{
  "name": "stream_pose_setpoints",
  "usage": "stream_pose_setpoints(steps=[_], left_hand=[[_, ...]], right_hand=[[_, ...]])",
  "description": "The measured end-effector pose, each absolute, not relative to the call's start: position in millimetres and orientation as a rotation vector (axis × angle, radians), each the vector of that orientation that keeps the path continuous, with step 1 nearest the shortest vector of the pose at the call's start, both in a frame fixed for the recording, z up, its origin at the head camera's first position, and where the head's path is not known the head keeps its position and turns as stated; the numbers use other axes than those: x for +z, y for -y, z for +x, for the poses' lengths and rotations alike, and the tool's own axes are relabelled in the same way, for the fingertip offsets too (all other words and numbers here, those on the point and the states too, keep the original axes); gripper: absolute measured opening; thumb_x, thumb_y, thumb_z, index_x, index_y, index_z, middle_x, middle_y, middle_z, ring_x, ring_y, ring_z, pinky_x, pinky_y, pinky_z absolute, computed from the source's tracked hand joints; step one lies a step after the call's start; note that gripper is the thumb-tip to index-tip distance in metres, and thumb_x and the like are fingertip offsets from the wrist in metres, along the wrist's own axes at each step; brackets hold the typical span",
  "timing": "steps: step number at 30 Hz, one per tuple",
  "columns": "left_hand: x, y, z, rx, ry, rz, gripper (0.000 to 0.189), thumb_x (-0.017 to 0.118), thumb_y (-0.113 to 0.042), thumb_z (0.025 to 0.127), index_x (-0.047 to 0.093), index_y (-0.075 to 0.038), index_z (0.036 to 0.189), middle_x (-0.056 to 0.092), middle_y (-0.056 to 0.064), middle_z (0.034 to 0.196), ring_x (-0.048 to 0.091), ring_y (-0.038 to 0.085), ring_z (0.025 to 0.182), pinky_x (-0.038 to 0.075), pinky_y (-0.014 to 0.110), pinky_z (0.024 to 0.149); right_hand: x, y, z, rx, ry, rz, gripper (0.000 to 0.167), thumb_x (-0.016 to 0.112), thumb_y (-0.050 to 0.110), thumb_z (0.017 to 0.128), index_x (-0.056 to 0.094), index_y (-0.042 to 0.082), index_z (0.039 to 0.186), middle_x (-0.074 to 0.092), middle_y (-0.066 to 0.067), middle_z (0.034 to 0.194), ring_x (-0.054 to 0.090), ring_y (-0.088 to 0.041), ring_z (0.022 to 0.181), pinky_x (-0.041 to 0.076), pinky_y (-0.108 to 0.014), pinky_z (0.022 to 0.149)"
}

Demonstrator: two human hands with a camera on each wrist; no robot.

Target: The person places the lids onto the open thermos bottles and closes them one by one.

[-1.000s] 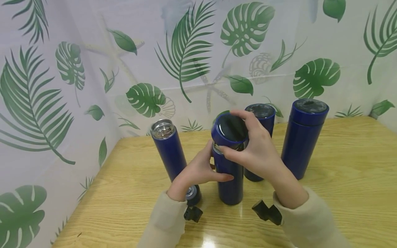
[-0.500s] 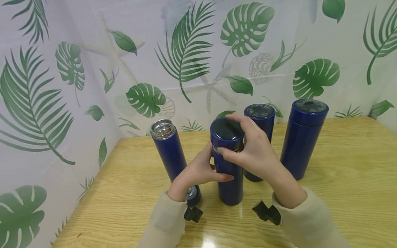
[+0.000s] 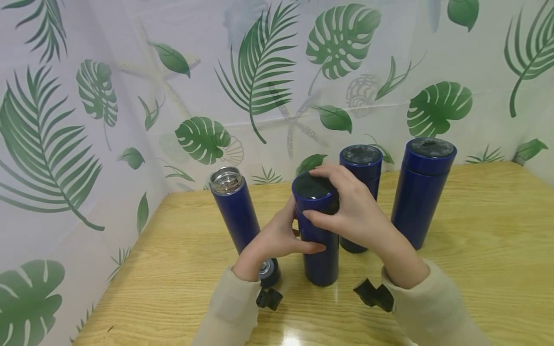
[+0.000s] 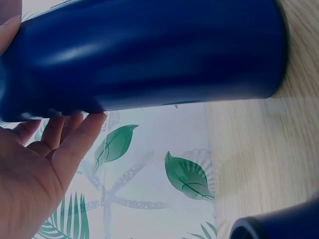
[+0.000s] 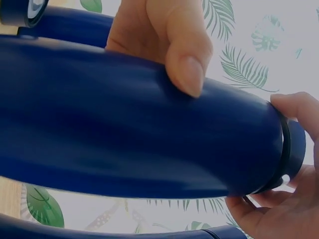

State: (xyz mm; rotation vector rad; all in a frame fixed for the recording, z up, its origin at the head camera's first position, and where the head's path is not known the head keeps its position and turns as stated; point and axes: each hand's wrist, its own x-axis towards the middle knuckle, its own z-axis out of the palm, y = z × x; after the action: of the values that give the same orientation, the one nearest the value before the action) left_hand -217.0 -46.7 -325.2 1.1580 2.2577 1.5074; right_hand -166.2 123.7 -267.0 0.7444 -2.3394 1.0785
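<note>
A dark blue thermos (image 3: 321,262) stands upright on the table in the middle of the head view. My left hand (image 3: 277,235) grips its body, thumb across the front. Over its top, my right hand (image 3: 357,204) holds the blue lid (image 3: 312,188) with its dark shiny top between thumb and fingers. The lid sits level on the thermos's mouth. In the right wrist view a thin pale gap shows beside the lid's edge (image 5: 297,142). The left wrist view has the left fingers (image 4: 75,144) against the thermos (image 4: 149,55).
An uncapped blue thermos (image 3: 235,211) with a steel mouth stands left, a loose lid (image 3: 269,273) near it, partly hidden by the left wrist. Two capped thermoses (image 3: 361,168) stand behind and right. A leaf-patterned cloth (image 3: 277,91) hangs behind the wooden table (image 3: 147,288).
The lid was tilted above the thermos's mouth; it has levelled and come down onto it, narrowing the gap. My right hand moved down with it. The left hand has stayed put.
</note>
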Motion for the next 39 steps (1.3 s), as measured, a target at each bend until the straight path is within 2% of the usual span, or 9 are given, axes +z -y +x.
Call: stream_pose_setpoints(steps=[9,15,19,24,31,35,39], left_hand=[[-326,46,-218,1.533,-2.226,1.151,0.097,0.077,-0.01,0.068,0.013,-0.035,0.138,0.047,-0.003,0.119,0.05,0.015,0.098,0.049,0.031,0.07],[-324,47,-217,1.531,-2.246,1.131,0.091,0.078,-0.009,0.067,0.023,-0.028,0.137,0.049,-0.003,0.117,0.05,0.015,0.098,0.049,0.031,0.071],[-323,49,-217,1.534,-2.229,1.105,0.087,0.077,-0.006,0.067,0.028,-0.023,0.137,0.047,-0.003,0.122,0.046,0.014,0.106,0.046,0.033,0.078],[-319,50,-217,1.637,-2.143,1.139,0.079,0.068,-0.001,0.075,0.025,-0.015,0.139,0.038,0.005,0.132,0.039,0.018,0.118,0.04,0.037,0.088],[-317,51,-217,1.792,-2.059,1.257,0.068,0.065,-0.004,0.078,0.03,-0.012,0.136,0.046,0.012,0.124,0.048,0.02,0.11,0.043,0.036,0.086],[-318,50,-217,1.8,-2.055,1.293,0.066,0.066,-0.009,0.078,0.032,-0.013,0.135,0.048,0.01,0.122,0.05,0.02,0.107,0.044,0.036,0.085],[-318,49,-217,1.804,-2.059,1.294,0.068,0.066,-0.005,0.078,0.032,-0.014,0.135,0.047,0.01,0.122,0.049,0.02,0.107,0.044,0.038,0.084]], right_hand=[[-264,-129,-166,1.092,2.369,0.778,0.057,0.075,0.012,0.07,0.046,0.003,0.118,0.048,-0.012,0.113,0.048,-0.024,0.1,0.043,-0.04,0.078],[-260,-141,-166,1.18,2.413,0.825,0.063,0.073,0.009,0.072,0.04,0.002,0.125,0.048,-0.014,0.115,0.052,-0.028,0.103,0.044,-0.043,0.082],[-260,-145,-166,1.23,2.42,0.861,0.067,0.071,0.011,0.075,0.034,0.003,0.13,0.046,-0.015,0.122,0.051,-0.031,0.106,0.041,-0.045,0.085],[-263,-144,-168,1.221,2.377,0.918,0.07,0.07,0.008,0.075,0.029,0.005,0.132,0.042,-0.016,0.128,0.048,-0.027,0.11,0.039,-0.044,0.088],[-264,-141,-168,1.212,2.326,0.927,0.07,0.07,0.003,0.074,0.03,0.007,0.131,0.047,-0.016,0.122,0.052,-0.025,0.104,0.042,-0.044,0.085],[-264,-139,-168,1.205,2.346,0.84,0.072,0.074,0.008,0.071,0.033,0.008,0.131,0.049,-0.015,0.119,0.053,-0.025,0.101,0.043,-0.042,0.083],[-265,-135,-168,1.174,2.38,0.719,0.078,0.078,0.016,0.067,0.035,0.009,0.131,0.048,-0.012,0.116,0.052,-0.023,0.096,0.044,-0.039,0.079]])
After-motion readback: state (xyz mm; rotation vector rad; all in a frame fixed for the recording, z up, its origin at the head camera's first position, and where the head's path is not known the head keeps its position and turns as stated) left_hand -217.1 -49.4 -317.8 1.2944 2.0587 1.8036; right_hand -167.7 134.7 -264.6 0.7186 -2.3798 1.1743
